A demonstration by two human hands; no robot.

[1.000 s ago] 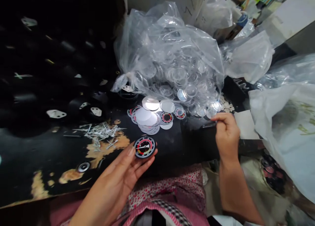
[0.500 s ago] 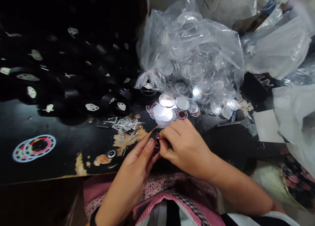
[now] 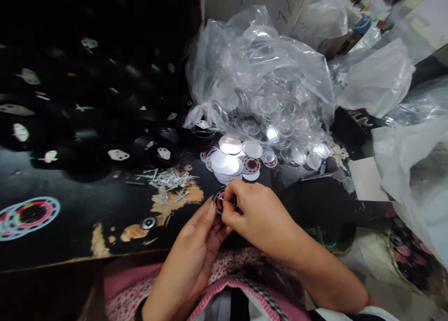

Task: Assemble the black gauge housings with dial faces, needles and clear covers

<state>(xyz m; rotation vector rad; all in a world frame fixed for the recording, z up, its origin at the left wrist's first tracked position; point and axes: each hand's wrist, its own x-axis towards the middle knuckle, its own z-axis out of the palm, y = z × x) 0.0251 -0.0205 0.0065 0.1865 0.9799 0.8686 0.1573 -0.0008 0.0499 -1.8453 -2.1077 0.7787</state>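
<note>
At the front edge of the bench, my left hand (image 3: 196, 241) grips a small round black gauge (image 3: 219, 200) with a red and black printed dial facing up. Over the dial, my right hand (image 3: 261, 213) is closed in a pinch at the face. What sits between those fingertips is mostly hidden; a thin pale bit shows there. Just beyond my hands lies a pile of round dial cards (image 3: 251, 164), some white side up. To their left is a heap of thin white pointers (image 3: 171, 178).
A clear plastic bag (image 3: 259, 55) full of transparent round covers stands behind the cards. Many black gauge housings (image 3: 163, 154) with white plates fill the back left. Larger dial cards (image 3: 38, 213) lie at left, a small metal ring (image 3: 148, 223) nearer. A screwdriver-like tool (image 3: 317, 177) is at right.
The camera view has shifted, so the bench items sit further left. My right hand has stayed pinched over the dial, and my left hand keeps hold of the gauge.
</note>
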